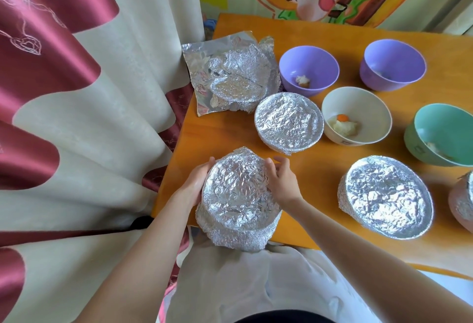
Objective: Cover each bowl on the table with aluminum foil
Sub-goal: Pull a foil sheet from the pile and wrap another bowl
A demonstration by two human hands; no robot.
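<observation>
— Where's the bowl in hand?
— The foil-wrapped bowl (238, 199) sits at the table's (217, 138) near edge, partly overhanging it. The left hand (197, 182) cups its left side and the right hand (281, 182) curls onto its right rim, so both grip it.
— Any room around it?
— Bare tabletop lies between it and the middle covered bowl (289, 123), which touches the uncovered cream bowl (355, 115). The curtain (76, 92) hangs just beside the left edge.

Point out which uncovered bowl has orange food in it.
The cream-white round bowl, right of the middle foil-covered bowl; no other open bowl shows orange.
</observation>
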